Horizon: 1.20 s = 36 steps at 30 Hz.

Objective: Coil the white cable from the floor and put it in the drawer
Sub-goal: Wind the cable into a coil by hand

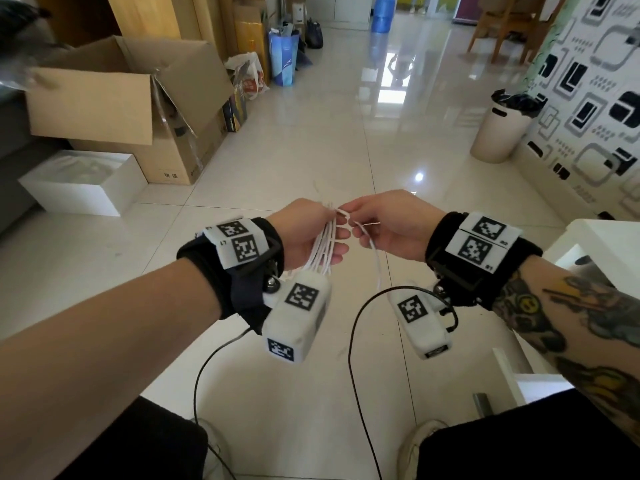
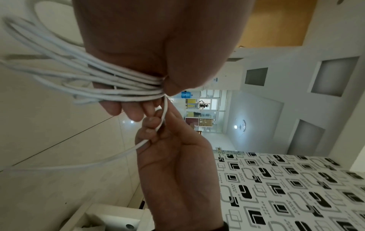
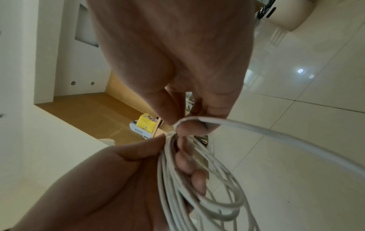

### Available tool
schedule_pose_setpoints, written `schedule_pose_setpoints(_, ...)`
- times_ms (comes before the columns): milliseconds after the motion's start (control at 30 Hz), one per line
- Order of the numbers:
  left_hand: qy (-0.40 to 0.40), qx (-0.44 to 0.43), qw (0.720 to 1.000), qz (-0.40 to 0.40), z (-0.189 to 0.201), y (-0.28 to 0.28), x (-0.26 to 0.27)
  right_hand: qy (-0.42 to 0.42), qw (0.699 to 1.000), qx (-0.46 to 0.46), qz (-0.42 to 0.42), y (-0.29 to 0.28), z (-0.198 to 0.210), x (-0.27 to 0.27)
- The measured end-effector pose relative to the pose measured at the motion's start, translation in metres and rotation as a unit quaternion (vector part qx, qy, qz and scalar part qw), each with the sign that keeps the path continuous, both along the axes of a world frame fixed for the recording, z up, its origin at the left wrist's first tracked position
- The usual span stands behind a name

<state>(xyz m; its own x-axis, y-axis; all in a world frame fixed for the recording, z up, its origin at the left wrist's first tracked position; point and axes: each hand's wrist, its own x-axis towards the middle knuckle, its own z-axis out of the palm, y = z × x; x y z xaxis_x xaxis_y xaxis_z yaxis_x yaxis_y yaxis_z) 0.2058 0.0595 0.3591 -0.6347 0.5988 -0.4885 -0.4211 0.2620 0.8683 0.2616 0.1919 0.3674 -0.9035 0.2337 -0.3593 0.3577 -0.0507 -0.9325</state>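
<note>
My left hand [image 1: 313,233] grips a bundle of several loops of the white cable [image 1: 323,249], held up in front of me above the floor. The loops [image 2: 110,84] pass across the left palm under the thumb and hang down toward the wrist camera. My right hand [image 1: 375,225] pinches a free strand of the same cable [image 3: 197,121] between thumb and forefinger, right against the top of the bundle [image 3: 171,140]. The rest of that strand [image 1: 377,268] droops below the right hand. A white drawer unit [image 1: 588,251] stands at the right edge; its drawer is mostly hidden by my right forearm.
An open cardboard box [image 1: 131,109] and a white box [image 1: 83,183] stand at the left. A beige bin [image 1: 502,129] with a black liner sits by the patterned wall [image 1: 588,98] on the right. Black wires [image 1: 353,358] from the wrist cameras hang between my legs over the glossy tiled floor.
</note>
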Motion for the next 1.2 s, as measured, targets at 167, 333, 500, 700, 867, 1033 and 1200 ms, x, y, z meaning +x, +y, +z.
schedule_pose_setpoints(167,-0.052,0.044,0.997,0.018,-0.003,-0.001,-0.006,0.029,1.000,0.001,-0.001,-0.007,-0.001,0.003)
schedule_pose_setpoints(333,-0.092,0.080,0.992,0.034,-0.004,-0.001,-0.007,0.034,0.999,-0.024,-0.029,-0.013,-0.003,0.005)
schedule_pose_setpoints(500,-0.074,0.141,0.981,0.110,0.014,-0.003,-0.018,-0.003,0.996,0.086,0.004,-0.013,-0.005,0.003)
schedule_pose_setpoints(700,-0.082,0.284,0.929,0.223,0.033,-0.020,-0.044,-0.031,0.981,0.173,0.079,0.002,-0.012,0.002)
schedule_pose_setpoints(867,-0.070,0.323,0.909,0.253,0.039,-0.039,-0.061,-0.051,0.963,0.226,0.136,0.023,-0.014,0.006)
schedule_pose_setpoints(1033,-0.048,0.280,0.930,0.234,0.041,-0.050,-0.068,-0.099,0.937,0.288,0.169,0.046,-0.019,0.004)
schedule_pose_setpoints(1200,-0.039,0.272,0.938,0.211,0.044,-0.056,-0.074,-0.154,0.917,0.335,0.155,0.064,-0.027,0.006)
